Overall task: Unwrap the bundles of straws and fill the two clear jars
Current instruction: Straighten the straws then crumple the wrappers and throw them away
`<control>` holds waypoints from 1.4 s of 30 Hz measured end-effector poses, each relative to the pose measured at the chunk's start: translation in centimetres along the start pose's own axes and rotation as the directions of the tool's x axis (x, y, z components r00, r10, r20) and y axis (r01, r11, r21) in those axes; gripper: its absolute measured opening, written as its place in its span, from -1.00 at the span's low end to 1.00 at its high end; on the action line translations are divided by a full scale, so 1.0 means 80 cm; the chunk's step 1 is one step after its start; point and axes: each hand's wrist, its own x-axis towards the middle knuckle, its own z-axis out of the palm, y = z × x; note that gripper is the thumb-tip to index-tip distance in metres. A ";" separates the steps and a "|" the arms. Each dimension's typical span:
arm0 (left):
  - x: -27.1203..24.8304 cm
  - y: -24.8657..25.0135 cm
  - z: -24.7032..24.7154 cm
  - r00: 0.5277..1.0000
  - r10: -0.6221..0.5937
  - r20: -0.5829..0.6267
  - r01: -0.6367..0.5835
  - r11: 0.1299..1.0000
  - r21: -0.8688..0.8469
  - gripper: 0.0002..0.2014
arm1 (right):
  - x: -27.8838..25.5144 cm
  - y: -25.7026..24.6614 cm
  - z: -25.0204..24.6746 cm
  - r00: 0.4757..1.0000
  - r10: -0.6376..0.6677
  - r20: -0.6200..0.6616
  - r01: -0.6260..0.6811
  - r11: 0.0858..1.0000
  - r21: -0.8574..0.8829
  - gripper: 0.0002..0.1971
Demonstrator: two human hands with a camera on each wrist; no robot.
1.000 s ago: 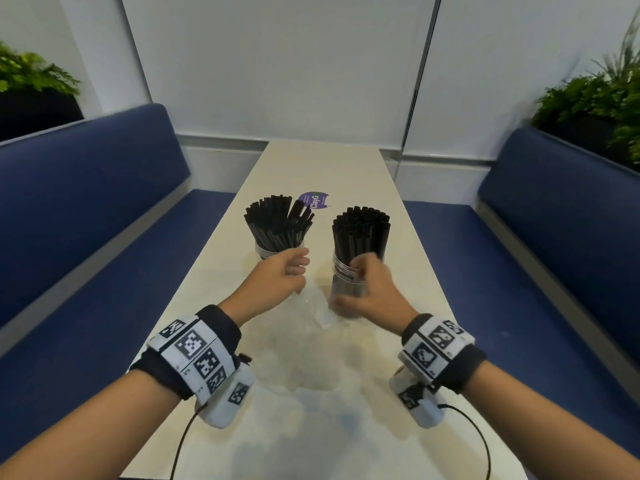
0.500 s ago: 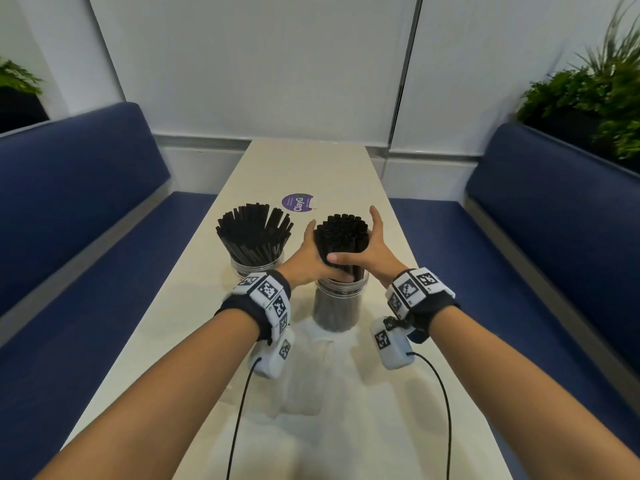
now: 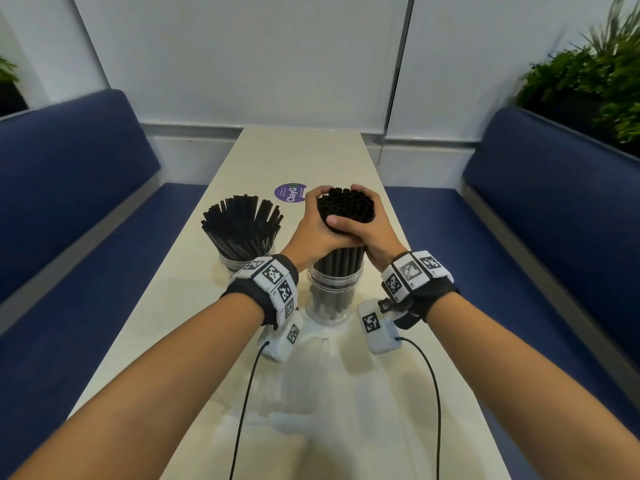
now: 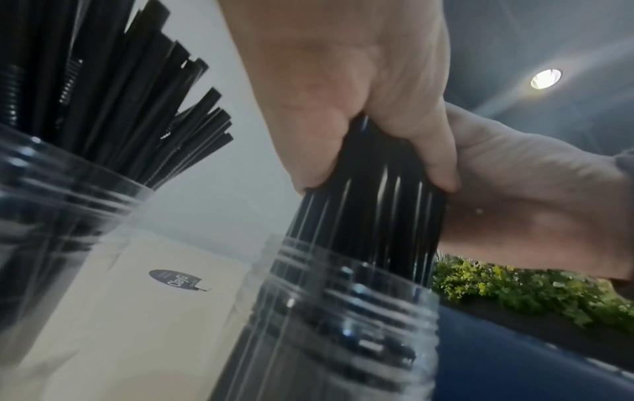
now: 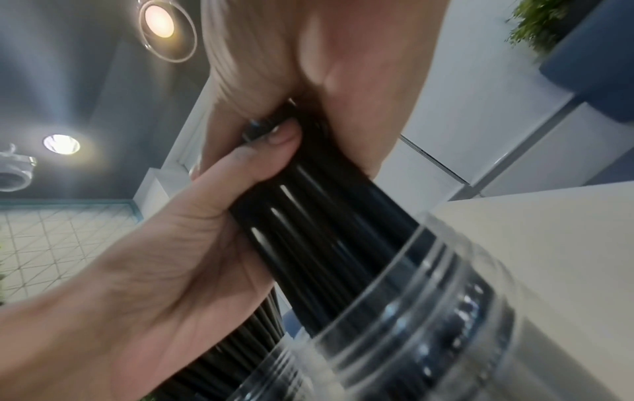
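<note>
Left jar of fanned straws [image 3: 242, 233] stands just beside the left hand [image 3: 313, 233], narrowing passage; far tabletop [image 3: 304, 157] unobstructed.

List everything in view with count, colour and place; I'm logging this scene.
clear jars: two, clear, side by side mid-table
loose straws: many, black, fanned in left jar
straw bundle: one, black, upright in right jar
sticker: one, purple, behind jars
table: one, cream, centre
benches: two, blue, either side
plants: green, behind both benches
wrist bands: two, black-white, on wrists
left hand: grips bundle's left
right hand: grips bundle's right
</note>
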 end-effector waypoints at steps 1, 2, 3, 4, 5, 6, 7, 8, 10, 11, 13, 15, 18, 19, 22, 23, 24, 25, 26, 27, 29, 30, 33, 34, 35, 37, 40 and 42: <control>-0.001 0.003 0.000 1.000 0.000 0.011 0.000 1.000 -0.017 -0.03 | 0.000 -0.003 0.000 1.000 -0.001 0.014 0.001 1.000 0.000 -0.16; -0.003 0.007 0.000 0.999 -0.004 0.032 0.005 0.999 -0.044 0.03 | 0.000 -0.005 0.000 0.999 0.003 0.033 -0.003 1.000 0.000 -0.10; -0.005 0.011 0.001 0.999 -0.010 0.052 0.013 0.998 -0.054 0.11 | 0.000 -0.005 0.000 0.999 0.007 0.038 -0.007 1.000 -0.014 0.00; -0.010 0.016 0.000 0.998 -0.015 0.059 0.017 0.999 -0.036 0.21 | 0.000 -0.006 -0.002 1.000 0.006 0.023 -0.005 0.999 -0.043 0.11; -0.015 0.021 -0.002 0.998 -0.012 0.055 0.011 1.000 0.008 0.29 | -0.002 -0.008 -0.005 1.000 -0.006 -0.005 0.005 0.997 -0.078 0.23; -0.021 0.026 -0.007 0.999 0.002 0.042 -0.005 0.999 0.051 0.33 | -0.005 -0.010 -0.009 0.999 -0.022 -0.036 0.018 0.995 -0.103 0.32; -0.030 0.030 -0.014 0.999 0.024 0.032 -0.027 0.996 0.087 0.34 | -0.009 -0.011 -0.013 0.997 -0.039 -0.067 0.032 0.994 -0.104 0.36; -0.039 0.030 -0.022 0.998 0.051 0.031 -0.054 0.992 0.118 0.33 | -0.014 -0.013 -0.018 0.993 -0.055 -0.103 0.045 0.994 -0.098 0.35; -0.065 0.029 -0.040 0.992 0.116 0.053 -0.123 0.977 0.174 0.24 | -0.029 -0.012 -0.028 0.972 -0.126 -0.198 0.100 0.986 -0.135 0.24; -0.079 0.026 -0.049 0.985 0.156 0.068 -0.167 0.965 0.205 0.14 | -0.037 -0.008 -0.032 0.954 -0.185 -0.235 0.143 0.972 -0.186 0.16; -0.112 0.012 -0.070 0.964 0.242 0.114 -0.266 0.917 0.296 -0.19 | -0.059 0.001 -0.033 0.913 -0.324 -0.248 0.242 0.919 -0.310 -0.02; -0.146 -0.010 -0.093 0.915 0.350 0.198 -0.402 0.785 0.471 -0.59 | -0.085 0.009 -0.024 0.854 -0.483 -0.192 0.379 0.832 -0.405 -0.28; -0.187 -0.049 -0.132 0.904 0.327 0.277 -0.424 0.598 0.680 -0.76 | -0.120 0.023 -0.002 0.769 -0.635 0.078 0.578 0.637 -0.511 -0.66; -0.194 -0.061 -0.144 0.941 0.245 0.231 -0.334 0.588 0.737 -0.72 | -0.130 0.030 0.007 0.764 -0.599 0.238 0.617 0.575 -0.537 -0.73; -0.203 -0.091 -0.170 0.987 -0.153 -0.058 0.137 0.582 0.802 -0.58 | -0.146 0.066 0.037 0.755 -0.176 0.632 0.634 0.441 -0.635 -0.58; -0.204 -0.098 -0.174 0.950 -0.287 -0.125 0.273 0.567 0.777 -0.45 | -0.149 0.083 0.047 0.747 0.007 0.665 0.607 0.404 -0.685 -0.46; -0.205 -0.102 -0.175 0.905 -0.399 -0.148 0.368 0.557 0.745 -0.29 | -0.152 0.099 0.055 0.738 0.164 0.654 0.563 0.384 -0.732 -0.35; -0.206 -0.103 -0.173 0.863 -0.486 -0.138 0.424 0.548 0.721 -0.11 | -0.155 0.111 0.062 0.734 0.274 0.622 0.512 0.378 -0.771 -0.28; -0.207 -0.103 -0.170 0.826 -0.555 -0.101 0.450 0.542 0.710 0.05 | -0.157 0.122 0.067 0.740 0.333 0.585 0.462 0.381 -0.801 -0.26; -0.208 -0.100 -0.164 0.796 -0.603 -0.054 0.458 0.540 0.706 0.18 | -0.158 0.129 0.071 0.755 0.356 0.551 0.419 0.385 -0.822 -0.28; -0.209 -0.094 -0.151 0.752 -0.658 0.035 0.431 0.531 0.729 0.34 | -0.157 0.141 0.076 0.792 0.351 0.500 0.360 0.394 -0.846 -0.42; -0.210 -0.092 -0.143 0.738 -0.671 0.066 0.401 0.515 0.758 0.37 | -0.155 0.143 0.080 0.817 0.326 0.476 0.328 0.415 -0.848 -0.52; -0.201 -0.090 -0.118 0.749 -0.648 0.137 0.300 0.517 0.802 0.38 | -0.142 0.136 0.089 0.920 0.219 0.326 0.162 0.543 -0.824 -0.72; -0.197 -0.091 -0.112 0.786 -0.595 0.169 0.267 0.573 0.775 0.36 | -0.138 0.130 0.092 0.950 0.182 0.255 0.092 0.616 -0.782 -0.75; -0.193 -0.090 -0.106 0.833 -0.520 0.191 0.247 0.658 0.712 0.27 | -0.134 0.124 0.094 0.970 0.151 0.192 0.034 0.696 -0.717 -0.77; -0.183 -0.085 -0.099 0.923 -0.351 0.157 0.220 0.818 0.532 -0.14 | -0.128 0.109 0.100 0.987 0.114 0.117 -0.032 0.839 -0.543 -0.75; -0.171 -0.065 -0.100 0.969 -0.209 -0.134 0.248 0.839 0.484 -0.54 | -0.128 0.079 0.108 0.993 -0.013 0.116 0.056 0.922 -0.384 -0.55; -0.167 -0.050 -0.105 0.949 -0.178 -0.260 0.281 0.852 0.441 -0.65 | -0.127 0.067 0.107 0.972 -0.125 0.201 0.212 0.834 -0.509 -0.36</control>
